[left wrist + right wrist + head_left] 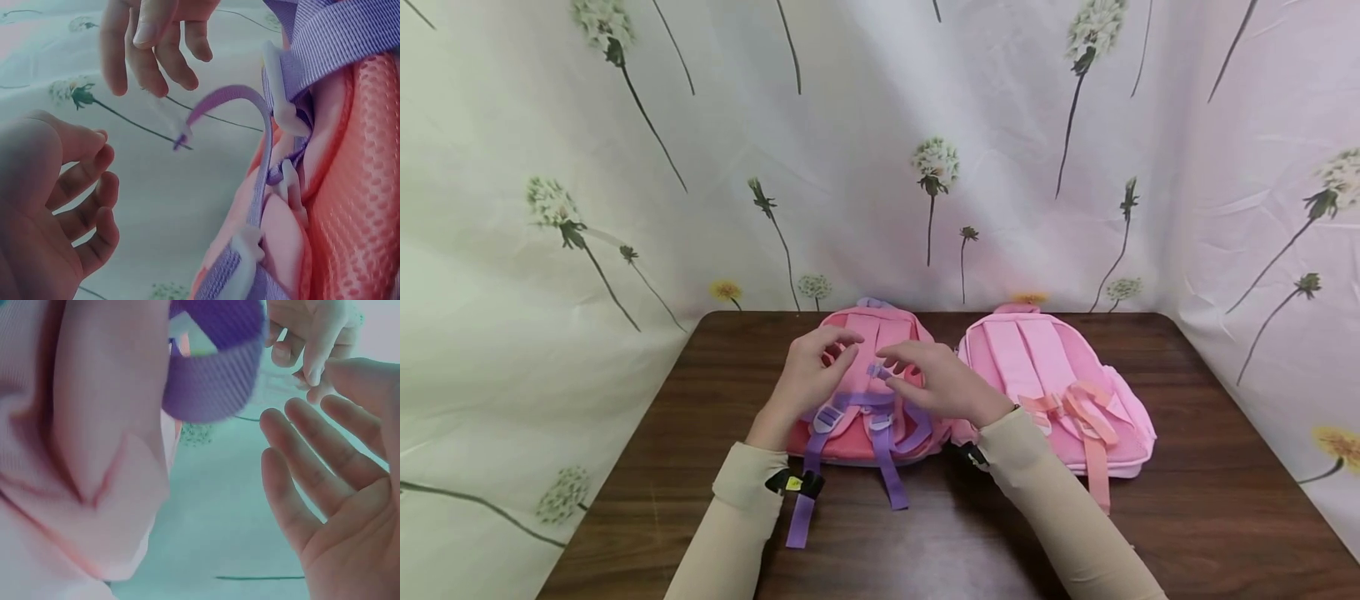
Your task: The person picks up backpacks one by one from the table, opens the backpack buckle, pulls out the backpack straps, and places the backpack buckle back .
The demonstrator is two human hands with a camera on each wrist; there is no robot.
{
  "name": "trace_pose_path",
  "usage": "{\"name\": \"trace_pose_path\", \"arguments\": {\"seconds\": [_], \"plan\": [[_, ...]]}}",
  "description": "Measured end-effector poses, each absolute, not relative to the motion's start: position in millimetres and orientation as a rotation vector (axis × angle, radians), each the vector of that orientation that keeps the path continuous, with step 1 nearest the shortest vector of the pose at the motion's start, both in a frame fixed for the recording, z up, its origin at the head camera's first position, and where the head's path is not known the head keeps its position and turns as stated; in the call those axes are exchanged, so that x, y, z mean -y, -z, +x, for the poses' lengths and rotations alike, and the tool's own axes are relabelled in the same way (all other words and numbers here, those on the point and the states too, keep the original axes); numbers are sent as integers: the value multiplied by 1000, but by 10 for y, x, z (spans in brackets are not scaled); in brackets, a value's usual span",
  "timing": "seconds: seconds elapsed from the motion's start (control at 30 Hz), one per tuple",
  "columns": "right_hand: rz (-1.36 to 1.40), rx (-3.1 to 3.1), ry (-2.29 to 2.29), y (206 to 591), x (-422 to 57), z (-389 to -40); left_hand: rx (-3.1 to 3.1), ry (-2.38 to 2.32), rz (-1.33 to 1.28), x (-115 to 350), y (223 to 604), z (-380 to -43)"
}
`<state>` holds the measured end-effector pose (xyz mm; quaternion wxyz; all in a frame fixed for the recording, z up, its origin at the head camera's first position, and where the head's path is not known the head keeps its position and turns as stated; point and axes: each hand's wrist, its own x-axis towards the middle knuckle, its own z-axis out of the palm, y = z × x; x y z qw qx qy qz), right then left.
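Observation:
A pink and coral backpack [880, 327] with purple straps lies on the table, its back panel up. My left hand [816, 371] hovers over its left side, fingers loosely bent and holding nothing. Across from it, my right hand [936, 375] hangs over the right side with relaxed, spread fingers. Between the hands, a clear buckle [880, 371] stands above the bag on the end of a purple strap [265, 162]. In the left wrist view the buckle looks blurred, apart from the left fingers and just below the right fingertips. White strap adjusters [826, 418] sit lower on the bag.
A second, lighter pink backpack [1078, 346] lies close on the right, with a peach strap [1097, 475] trailing toward the front. Loose purple strap ends [891, 483] lie on the brown wooden table [1210, 500]. A flower-printed curtain [865, 167] surrounds the table's back and sides.

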<state>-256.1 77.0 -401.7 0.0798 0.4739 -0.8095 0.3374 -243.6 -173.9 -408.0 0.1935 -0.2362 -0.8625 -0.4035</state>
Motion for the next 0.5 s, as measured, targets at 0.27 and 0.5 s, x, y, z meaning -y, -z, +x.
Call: {"name": "trace_pose_path", "arguments": {"seconds": [0.27,0.5], "plan": [[1326,2449,-1026,4006,-1058,-2589,2372,1165,-733,1590,4024,-2446],[1171,2508,-944,3987,-1503,-2571,2378,1164,-831,1381,4046,-2450]]}}
